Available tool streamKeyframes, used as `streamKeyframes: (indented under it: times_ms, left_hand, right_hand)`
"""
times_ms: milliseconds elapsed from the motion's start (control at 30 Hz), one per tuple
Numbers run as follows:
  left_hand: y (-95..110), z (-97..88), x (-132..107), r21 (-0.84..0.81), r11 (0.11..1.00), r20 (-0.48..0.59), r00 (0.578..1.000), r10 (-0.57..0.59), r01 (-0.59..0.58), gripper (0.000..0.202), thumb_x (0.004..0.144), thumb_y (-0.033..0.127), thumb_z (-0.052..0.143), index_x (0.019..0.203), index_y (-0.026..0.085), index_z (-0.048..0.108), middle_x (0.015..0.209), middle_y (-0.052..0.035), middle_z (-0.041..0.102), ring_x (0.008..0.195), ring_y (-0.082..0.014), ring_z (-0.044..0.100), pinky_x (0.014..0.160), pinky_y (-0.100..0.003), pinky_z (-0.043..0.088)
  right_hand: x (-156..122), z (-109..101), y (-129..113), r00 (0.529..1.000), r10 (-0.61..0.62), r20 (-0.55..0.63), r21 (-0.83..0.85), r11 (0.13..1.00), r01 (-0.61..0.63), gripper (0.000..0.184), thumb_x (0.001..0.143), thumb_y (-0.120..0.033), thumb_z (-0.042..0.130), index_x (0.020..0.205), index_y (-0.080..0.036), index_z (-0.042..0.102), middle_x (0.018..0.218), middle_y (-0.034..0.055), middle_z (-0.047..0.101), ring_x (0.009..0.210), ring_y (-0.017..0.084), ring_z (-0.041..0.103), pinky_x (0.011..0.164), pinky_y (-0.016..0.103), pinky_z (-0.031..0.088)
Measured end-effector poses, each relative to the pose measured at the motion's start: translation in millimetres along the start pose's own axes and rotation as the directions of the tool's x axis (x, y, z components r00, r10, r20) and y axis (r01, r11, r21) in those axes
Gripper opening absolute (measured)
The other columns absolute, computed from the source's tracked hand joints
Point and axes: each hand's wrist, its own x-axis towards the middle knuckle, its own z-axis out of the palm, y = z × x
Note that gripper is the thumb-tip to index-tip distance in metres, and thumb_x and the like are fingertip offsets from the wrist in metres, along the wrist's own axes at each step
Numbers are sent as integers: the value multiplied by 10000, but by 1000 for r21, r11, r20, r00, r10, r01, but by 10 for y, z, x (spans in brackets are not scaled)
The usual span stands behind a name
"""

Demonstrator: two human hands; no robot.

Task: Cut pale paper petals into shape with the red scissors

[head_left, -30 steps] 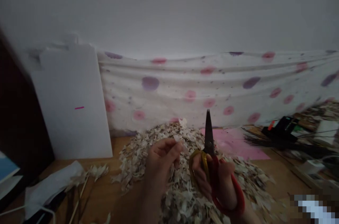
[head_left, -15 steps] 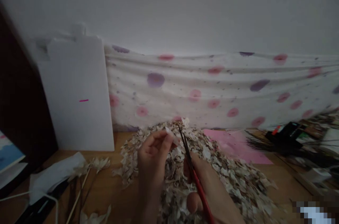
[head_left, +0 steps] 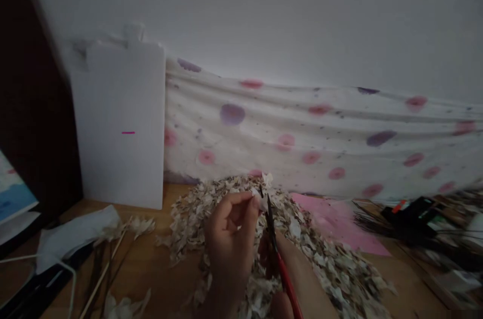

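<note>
Dark brown upright panel (head_left: pixel 41 82), far left; at its foot, a blue-and-white printed sheet (head_left: pixel 17 195). Crumpled white sheet (head_left: pixel 77 232), lying beside a thin pale stick (head_left: pixel 102 276) and a dried cream-coloured flower (head_left: pixel 141 226). Flat white upright board (head_left: pixel 121 168) bearing a short magenta mark (head_left: pixel 128 133), standing on a brown wooden tabletop (head_left: pixel 151 258).

Left hand (head_left: pixel 231 231): thumb and forefinger pinched on a small thin whitish flake (head_left: pixel 260 202), which juts from the fingertips towards the right. Behind and below both hands, a broad heap of dry cream-and-grey flakes (head_left: pixel 328 258); behind the heap, a draped white cloth with pink and purple spots (head_left: pixel 256 128).

Scissors with dark metal blades and red handle (head_left: pixel 279 262), gripped in the right hand (head_left: pixel 292 254), points upward, blades slightly parted at the right-hand edge of the held flake; contact cannot be told. The flake thus lies between left fingertips and blade tips, above and left of the right hand. Hands near each other, not joined.

Flat pink sheet (head_left: pixel 347 228), right of the heap. Bundle of thin black strands (head_left: pixel 372 224), overlapping its edge.
</note>
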Motion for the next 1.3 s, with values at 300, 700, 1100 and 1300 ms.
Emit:
streamKeyframes:
  times_ms: [300, 700, 1100, 1300]
  left_hand:
    - [-18, 27, -52, 17, 1000, 16, 1000, -13, 13, 83, 797, 261, 762, 803, 186, 725, 754, -30, 755, 709, -148, 730, 675, -196, 593]
    - [-62, 43, -30, 7, 1000, 43, 999, -10, 9, 93, 793, 265, 762, 782, 181, 724, 725, -21, 743, 668, -139, 715, 639, -188, 577]
    - [-52, 16, 1, -17, 999, 63, 997, -44, 45, 104, 783, 272, 765, 780, 172, 734, 731, -35, 763, 686, -159, 733, 660, -215, 594]
    - [-62, 20, 25, -65, 995, 73, 995, -65, 70, 109, 766, 262, 779, 786, 164, 737, 725, -30, 766, 665, -149, 733, 647, -208, 597]
  right_hand:
    - [183, -49, -130, 998, -37, 46, 31, 999, 36, 891, 645, -1025, 232, 879, -228, 556, 719, 57, 613, 599, 213, 511, 541, 302, 372]
    - [251, -115, -291, 993, -21, 116, 84, 996, 11, 813, 708, -978, 316, 843, -210, 546, 662, 12, 552, 562, 160, 424, 514, 270, 312]
    - [267, -202, -386, 986, 100, 133, -14, 995, -99, 885, 582, -1053, 228, 730, -213, 465, 580, -20, 451, 526, 128, 329, 493, 263, 233]
    - [261, -275, -481, 946, 242, 217, -24, 970, -242, 894, 498, -1075, 270, 690, -216, 422, 608, -13, 446, 583, 139, 335, 536, 268, 225]
